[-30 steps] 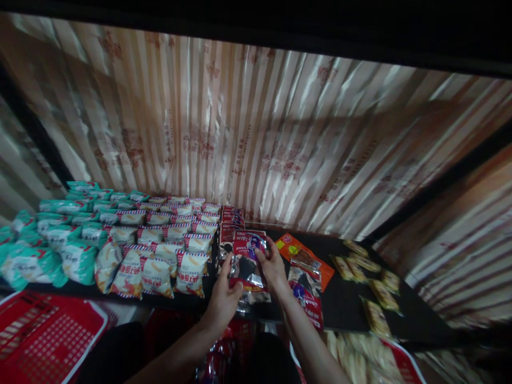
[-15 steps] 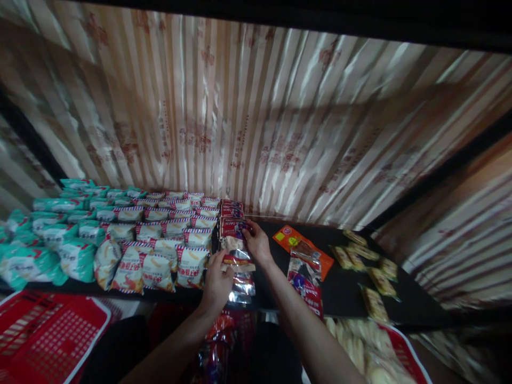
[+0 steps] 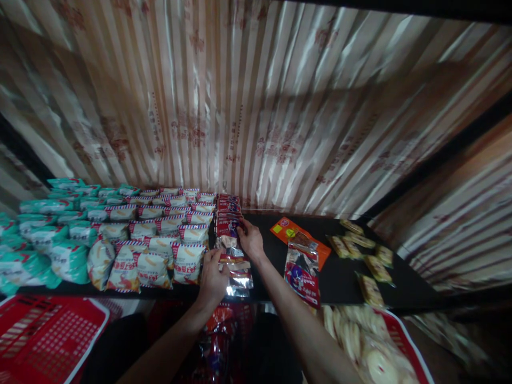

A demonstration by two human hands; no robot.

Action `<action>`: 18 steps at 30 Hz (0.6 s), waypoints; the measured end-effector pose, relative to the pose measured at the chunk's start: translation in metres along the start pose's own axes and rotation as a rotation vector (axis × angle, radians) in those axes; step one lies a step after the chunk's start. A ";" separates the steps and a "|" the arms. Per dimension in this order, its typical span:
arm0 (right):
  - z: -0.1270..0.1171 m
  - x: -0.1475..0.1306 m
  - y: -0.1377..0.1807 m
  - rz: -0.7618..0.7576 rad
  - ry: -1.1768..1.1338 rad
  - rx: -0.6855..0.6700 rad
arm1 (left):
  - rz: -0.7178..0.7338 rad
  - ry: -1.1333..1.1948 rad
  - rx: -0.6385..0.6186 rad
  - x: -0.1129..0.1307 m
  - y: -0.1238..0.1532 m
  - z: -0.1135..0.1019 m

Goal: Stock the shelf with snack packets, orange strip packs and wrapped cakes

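A dark red packet (image 3: 229, 228) is lying near the middle of the black shelf (image 3: 340, 277), in a column of matching packets running from front to back. It is carrying pale lettering across its upper part, too blurred to read, and a blue-purple figure near the right hand. The right hand (image 3: 252, 241) is touching its right edge with curled fingers, and the left hand (image 3: 213, 277) is resting its fingers at its near left side; I cannot tell whether either is gripping or only pressing. Toward the shelf's front edge, silvery packet ends (image 3: 239, 287) are showing.

Just left, rows of white bags (image 3: 186, 264) are standing, showing large red characters, blurred past sure reading, under red-and-blue striped top edges. Beyond them, teal bags (image 3: 68, 261) are bearing dark characters on white panels, also unclear. To the right, another red packet (image 3: 302, 277) is overlapping an orange packet (image 3: 294, 232) that is displaying a round red emblem, a yellow square and a yellow-green disc. Farther right, small yellow packets (image 3: 348, 246) are lying scattered. Behind everything, striped sheeting (image 3: 240, 106) is repeating dark red motifs and columns of tiny, unreadable writing.
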State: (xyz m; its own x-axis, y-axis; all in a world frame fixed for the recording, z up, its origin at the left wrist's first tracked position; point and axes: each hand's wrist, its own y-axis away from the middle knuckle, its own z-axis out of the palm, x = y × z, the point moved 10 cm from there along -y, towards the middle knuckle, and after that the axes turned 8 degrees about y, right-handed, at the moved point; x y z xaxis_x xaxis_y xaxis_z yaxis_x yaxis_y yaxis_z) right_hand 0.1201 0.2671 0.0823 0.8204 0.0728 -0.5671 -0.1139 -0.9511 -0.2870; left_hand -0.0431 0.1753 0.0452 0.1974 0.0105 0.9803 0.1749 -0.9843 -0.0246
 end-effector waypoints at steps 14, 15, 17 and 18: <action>-0.030 -0.008 0.038 -0.040 -0.023 0.104 | 0.031 -0.230 -0.030 0.013 0.008 -0.002; -0.031 -0.008 0.042 -0.046 -0.026 0.105 | 0.023 -0.258 -0.038 0.014 0.009 -0.002; -0.032 -0.009 0.048 -0.054 -0.029 0.097 | 0.011 -0.318 -0.051 0.016 0.011 -0.001; -0.031 -0.009 0.050 -0.055 -0.030 0.091 | 0.010 -0.340 -0.058 0.017 0.011 -0.001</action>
State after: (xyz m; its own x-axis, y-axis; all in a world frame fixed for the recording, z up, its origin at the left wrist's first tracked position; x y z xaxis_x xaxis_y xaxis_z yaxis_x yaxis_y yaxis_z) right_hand 0.1248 0.2093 0.0968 0.8099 0.1341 -0.5711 -0.1210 -0.9144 -0.3864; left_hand -0.0386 0.1643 0.0615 0.5106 0.0495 0.8584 0.1184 -0.9929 -0.0131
